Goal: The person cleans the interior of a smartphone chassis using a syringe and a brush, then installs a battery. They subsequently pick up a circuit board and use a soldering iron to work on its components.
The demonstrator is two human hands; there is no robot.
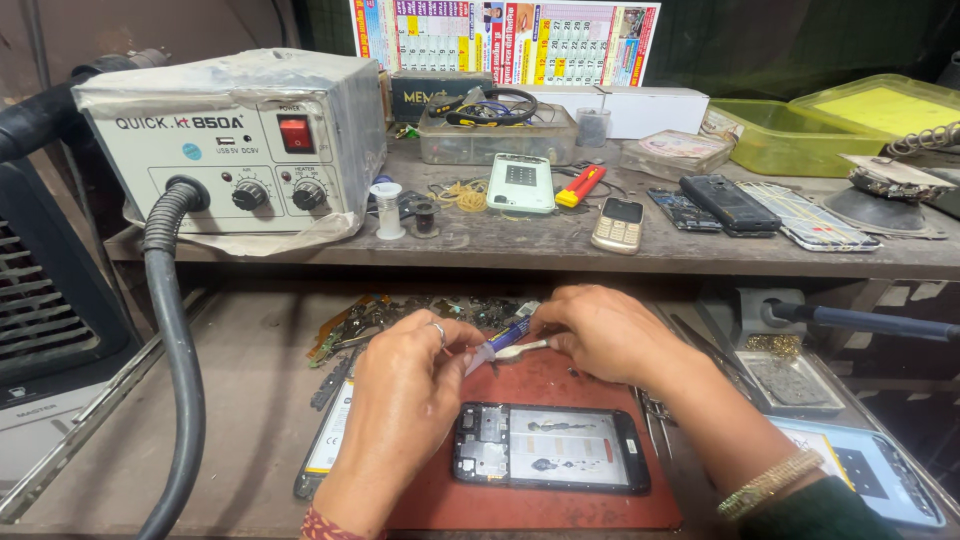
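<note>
An opened black phone frame point(549, 447) lies flat on a red mat point(560, 385) in front of me. Above it, my left hand point(405, 400) and my right hand point(600, 330) meet over a small syringe-like tube point(497, 346) with a blue band. The left hand's fingers pinch the tube's near end. My right hand grips a thin pale tool point(522, 350) that lies against the tube's tip. A ring is on the left hand, and a bangle point(770, 483) is on the right wrist.
A grey hot-air station point(240, 140) with a black hose point(170, 330) stands on the upper shelf point(520, 245) at left. Phones point(619, 224), a clear parts box point(495, 140) and green trays point(790, 135) fill the shelf. A soldering iron point(860, 320) rests right; scrap parts point(400, 312) lie behind the mat.
</note>
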